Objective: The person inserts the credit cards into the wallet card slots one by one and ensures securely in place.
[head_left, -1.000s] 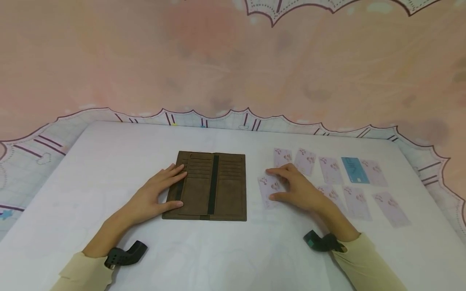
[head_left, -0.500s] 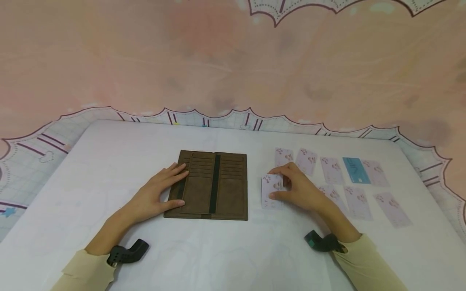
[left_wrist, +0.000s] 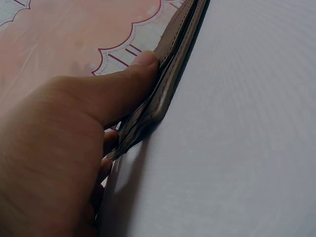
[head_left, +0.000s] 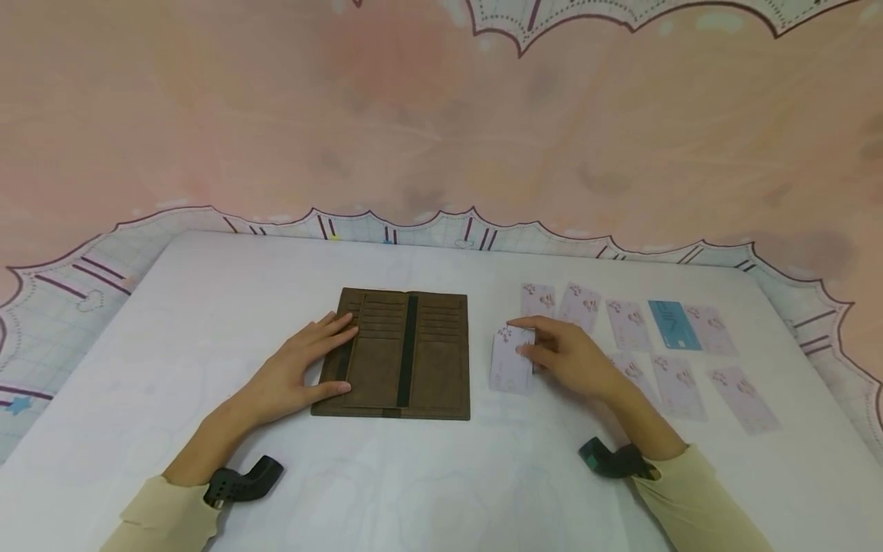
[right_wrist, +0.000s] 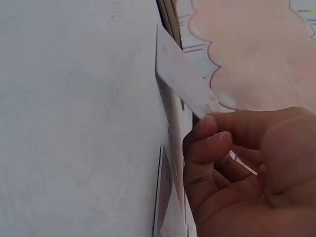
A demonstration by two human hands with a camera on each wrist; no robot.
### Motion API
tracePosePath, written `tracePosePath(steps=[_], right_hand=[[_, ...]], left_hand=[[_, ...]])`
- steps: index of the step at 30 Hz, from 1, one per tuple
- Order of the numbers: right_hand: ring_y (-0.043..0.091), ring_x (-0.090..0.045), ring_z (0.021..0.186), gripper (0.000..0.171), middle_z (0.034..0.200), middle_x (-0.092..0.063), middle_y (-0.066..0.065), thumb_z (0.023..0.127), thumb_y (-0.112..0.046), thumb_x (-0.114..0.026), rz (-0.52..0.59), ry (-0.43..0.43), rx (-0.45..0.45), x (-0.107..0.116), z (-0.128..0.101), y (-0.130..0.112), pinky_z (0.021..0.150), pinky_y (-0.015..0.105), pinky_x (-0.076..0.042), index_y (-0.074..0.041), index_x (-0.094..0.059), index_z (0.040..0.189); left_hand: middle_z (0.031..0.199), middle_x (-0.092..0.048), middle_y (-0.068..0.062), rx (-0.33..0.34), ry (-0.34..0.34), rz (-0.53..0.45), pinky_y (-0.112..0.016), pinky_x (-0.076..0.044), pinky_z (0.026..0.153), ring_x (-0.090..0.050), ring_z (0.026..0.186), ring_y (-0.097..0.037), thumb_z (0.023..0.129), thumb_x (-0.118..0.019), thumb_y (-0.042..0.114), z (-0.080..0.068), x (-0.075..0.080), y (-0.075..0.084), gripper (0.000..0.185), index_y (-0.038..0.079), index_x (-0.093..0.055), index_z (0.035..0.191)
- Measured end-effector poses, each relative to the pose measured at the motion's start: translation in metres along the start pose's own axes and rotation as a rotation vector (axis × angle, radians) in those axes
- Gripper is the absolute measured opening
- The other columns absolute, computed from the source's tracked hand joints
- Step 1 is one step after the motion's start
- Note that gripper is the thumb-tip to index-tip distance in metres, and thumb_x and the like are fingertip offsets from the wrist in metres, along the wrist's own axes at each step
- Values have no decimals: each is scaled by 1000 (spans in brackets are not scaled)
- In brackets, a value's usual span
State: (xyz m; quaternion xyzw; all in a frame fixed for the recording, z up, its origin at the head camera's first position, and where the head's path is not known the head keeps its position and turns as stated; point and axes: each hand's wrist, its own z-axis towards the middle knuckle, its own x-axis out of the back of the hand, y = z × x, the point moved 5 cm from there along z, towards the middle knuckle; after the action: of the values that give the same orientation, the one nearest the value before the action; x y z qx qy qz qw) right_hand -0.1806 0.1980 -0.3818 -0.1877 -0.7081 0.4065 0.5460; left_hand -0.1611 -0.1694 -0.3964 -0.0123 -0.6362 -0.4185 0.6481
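Note:
The brown wallet [head_left: 441, 368] lies opened flat on the white table, its card slots and dark centre strip facing up. My left hand [head_left: 293, 372] rests on its left side, fingers spread and thumb on the lower left part; the left wrist view has the thumb [left_wrist: 133, 81] on the wallet's edge [left_wrist: 165, 84]. To the right of the wallet, my right hand [head_left: 569, 353] pinches a pale pink-white card [head_left: 510, 364] by its right edge. In the right wrist view the card [right_wrist: 180, 74] tilts up off the table between thumb and fingertips.
Several similar pale cards [head_left: 628, 323] lie in two rows on the right, with one blue card [head_left: 674, 323] overlapping its neighbour in the back row. A patterned cloth [head_left: 414, 115] hangs behind the white table [head_left: 386, 491].
My right hand has taken hold of the near-left card, lifted it off the table and changed its finger position on it. The left hand and wallet stay where they were.

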Motion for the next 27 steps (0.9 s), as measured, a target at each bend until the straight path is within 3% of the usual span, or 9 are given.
tracePosePath(steps=[7, 19, 27], right_hand=[[23, -57, 71, 39, 79, -62, 6, 95, -14, -60, 82, 42, -76, 11, 2, -1, 55, 27, -46, -27, -57, 131], [24, -57, 71, 37, 76, -61, 10, 94, -20, -63, 160, 123, -19, 16, 26, -29, 62, 35, -50, -23, -59, 131], [23, -59, 71, 38, 79, -61, 12, 94, -12, -62, 270, 129, -6, 6, 45, -42, 68, 36, -55, -16, -59, 132]], left_hand=[[153, -31, -13, -13, 9, -4, -46, -11, 115, -17, 142, -33, 81, -76, 31, 0, 0, 3, 76, 6, -42, 144], [153, -32, -8, -25, 10, 5, -51, -13, 114, -16, 142, -35, 72, -80, 45, 0, 0, 3, 93, 9, -38, 147], [152, -33, -8, -27, 14, 9, -55, -15, 112, -16, 142, -35, 70, -81, 47, -1, 0, 4, 96, 10, -38, 147]])
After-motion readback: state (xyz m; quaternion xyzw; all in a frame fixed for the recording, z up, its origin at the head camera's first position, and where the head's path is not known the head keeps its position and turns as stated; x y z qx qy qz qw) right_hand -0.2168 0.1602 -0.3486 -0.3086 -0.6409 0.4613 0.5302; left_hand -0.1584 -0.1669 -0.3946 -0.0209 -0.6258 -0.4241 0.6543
